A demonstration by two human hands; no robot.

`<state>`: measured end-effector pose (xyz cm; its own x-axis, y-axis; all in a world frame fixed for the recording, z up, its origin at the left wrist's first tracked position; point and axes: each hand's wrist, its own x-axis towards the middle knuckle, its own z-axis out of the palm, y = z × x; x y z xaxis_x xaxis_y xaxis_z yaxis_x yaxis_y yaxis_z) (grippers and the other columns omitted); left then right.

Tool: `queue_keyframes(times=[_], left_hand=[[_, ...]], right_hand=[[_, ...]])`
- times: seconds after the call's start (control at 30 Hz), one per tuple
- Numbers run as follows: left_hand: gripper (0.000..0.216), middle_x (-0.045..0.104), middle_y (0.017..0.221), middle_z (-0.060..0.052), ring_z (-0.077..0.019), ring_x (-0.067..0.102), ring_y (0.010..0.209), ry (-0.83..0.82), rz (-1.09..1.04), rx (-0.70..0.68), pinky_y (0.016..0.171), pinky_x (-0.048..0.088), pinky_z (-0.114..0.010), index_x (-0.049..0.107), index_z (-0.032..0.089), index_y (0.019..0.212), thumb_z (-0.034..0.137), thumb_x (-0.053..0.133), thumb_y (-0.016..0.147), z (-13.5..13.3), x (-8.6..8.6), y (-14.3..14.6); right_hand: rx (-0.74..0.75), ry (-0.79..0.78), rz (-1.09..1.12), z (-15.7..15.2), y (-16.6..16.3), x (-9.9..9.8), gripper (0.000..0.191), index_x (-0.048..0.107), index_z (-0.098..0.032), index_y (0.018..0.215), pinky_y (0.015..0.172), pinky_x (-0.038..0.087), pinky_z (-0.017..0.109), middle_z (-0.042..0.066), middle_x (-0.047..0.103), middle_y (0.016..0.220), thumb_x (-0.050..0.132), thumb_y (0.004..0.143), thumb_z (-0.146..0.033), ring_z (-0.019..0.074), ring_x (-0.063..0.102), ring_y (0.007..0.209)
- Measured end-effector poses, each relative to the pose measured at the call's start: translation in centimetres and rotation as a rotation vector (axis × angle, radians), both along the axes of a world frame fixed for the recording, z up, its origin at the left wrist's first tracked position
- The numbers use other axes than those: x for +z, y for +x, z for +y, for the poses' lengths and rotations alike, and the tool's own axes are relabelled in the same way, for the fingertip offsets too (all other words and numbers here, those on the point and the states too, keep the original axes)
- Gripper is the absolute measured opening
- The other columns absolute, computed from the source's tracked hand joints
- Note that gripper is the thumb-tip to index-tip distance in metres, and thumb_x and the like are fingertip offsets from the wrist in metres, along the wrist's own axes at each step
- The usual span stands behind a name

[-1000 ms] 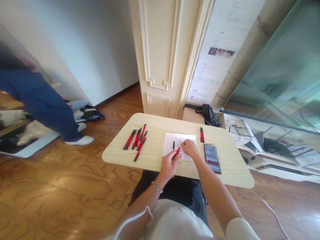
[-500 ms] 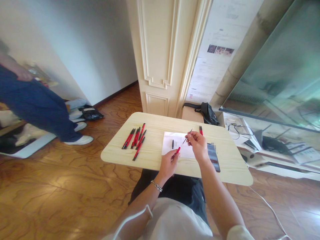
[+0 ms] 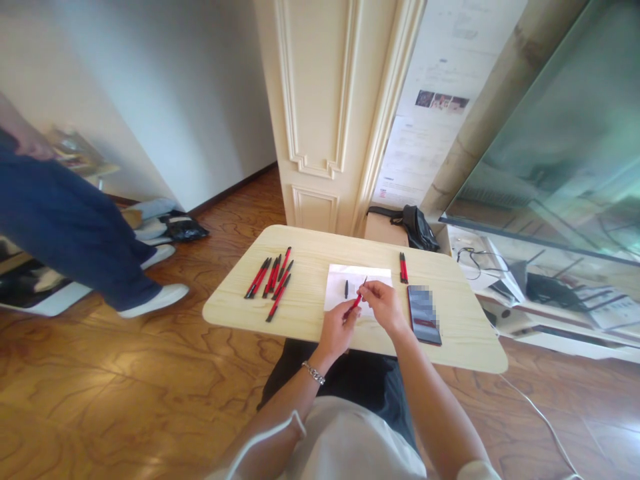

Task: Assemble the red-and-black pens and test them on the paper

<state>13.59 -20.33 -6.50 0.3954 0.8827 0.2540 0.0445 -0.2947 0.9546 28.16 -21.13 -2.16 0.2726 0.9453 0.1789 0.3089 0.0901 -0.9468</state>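
Note:
My left hand [image 3: 339,328] is closed around a red pen barrel [image 3: 357,301], its open end pointing up and away from me. In a pinch, my right hand [image 3: 385,303] holds a thin dark pen refill [image 3: 365,280] at that end of the barrel. The refill's lower part is hidden by the fingers, and I cannot tell how far inside it sits. Beneath the hands lies a white sheet of paper [image 3: 334,275], with a small black pen part [image 3: 347,289] on it.
Several red and black pens [image 3: 274,280] lie at the left of the small table [image 3: 465,333]. Two more pens [image 3: 403,268] and a dark phone [image 3: 424,313] are on the right. Another person's legs [image 3: 95,233] stand at the left. A black bag [image 3: 417,227] rests behind the table.
My right hand has moved down and left, bringing the refill from above the barrel to its open end. The phone and right-hand pens show more fully. The other person's legs have shifted slightly.

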Motion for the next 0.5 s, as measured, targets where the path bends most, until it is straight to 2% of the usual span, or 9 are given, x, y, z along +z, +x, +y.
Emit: queue_keyframes(times=[0.17,0.37,0.5], left_hand=[[0.038,0.071,0.09,-0.008,-0.0178,0.066,0.08,-0.048,-0.033,-0.031,0.076,0.052,-0.029,0.063,0.014,0.112,0.042,0.049,0.091,0.0,-0.3,0.1],[0.038,0.071,0.09,-0.007,-0.0178,0.067,0.08,-0.069,-0.057,-0.047,0.077,0.054,-0.03,0.064,0.015,0.111,0.043,0.05,0.09,0.0,-0.6,0.3],[0.037,0.07,0.089,-0.007,-0.0176,0.066,0.079,-0.084,-0.059,-0.054,0.077,0.054,-0.03,0.064,0.016,0.111,0.043,0.05,0.09,0.0,-0.6,0.4]], right_hand=[[0.008,-0.037,0.059,-0.4,0.0,-0.9,0.026,0.066,-0.018,0.082,0.055,0.041,0.024,0.002,0.063,0.069,0.056,0.081,-0.041,0.0135,0.053,0.06],[-0.016,-0.005,0.125,-0.5,-0.2,-1.2,0.024,0.065,-0.018,0.083,0.054,0.041,0.025,0.003,0.064,0.073,0.057,0.08,-0.04,0.0126,0.051,0.059],[-0.065,-0.001,0.088,-0.6,-0.4,-1.5,0.024,0.065,-0.018,0.081,0.054,0.04,0.025,0.002,0.062,0.069,0.06,0.079,-0.041,0.0126,0.049,0.058]])
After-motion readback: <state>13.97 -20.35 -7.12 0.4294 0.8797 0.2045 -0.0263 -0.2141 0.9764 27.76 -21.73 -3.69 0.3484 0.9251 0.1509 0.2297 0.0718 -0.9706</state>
